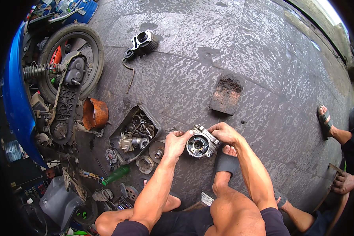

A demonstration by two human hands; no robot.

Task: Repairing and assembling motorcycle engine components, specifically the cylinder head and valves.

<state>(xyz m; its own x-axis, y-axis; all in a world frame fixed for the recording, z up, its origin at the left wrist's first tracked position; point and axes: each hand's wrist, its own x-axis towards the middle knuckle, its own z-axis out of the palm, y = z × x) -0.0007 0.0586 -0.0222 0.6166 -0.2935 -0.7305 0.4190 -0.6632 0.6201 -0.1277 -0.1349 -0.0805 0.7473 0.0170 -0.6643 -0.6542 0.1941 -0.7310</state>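
Observation:
Between my two hands, above the floor and just in front of my right foot, is a silver-grey engine cylinder head (209,138) with a round dark opening facing up. My left hand (176,146) grips its left side, thumb on the upper rim. On the other side, my right hand (225,133) closes its fingers on the upper right edge; some of these fingertips are hidden. Left of my left hand stands a black tray (158,125) with a carburetor (129,143) and small metal parts in it. A round metal pulley part (157,151) lies beside my left wrist.
A partly dismantled scooter with its wheel (99,59) fills the left side. An engine cylinder (145,43) and a worn brick (225,101) lie farther off. Near the tray are an orange can-like piece (95,114) and a green bottle (117,174). Another person's hand (344,183) shows at right.

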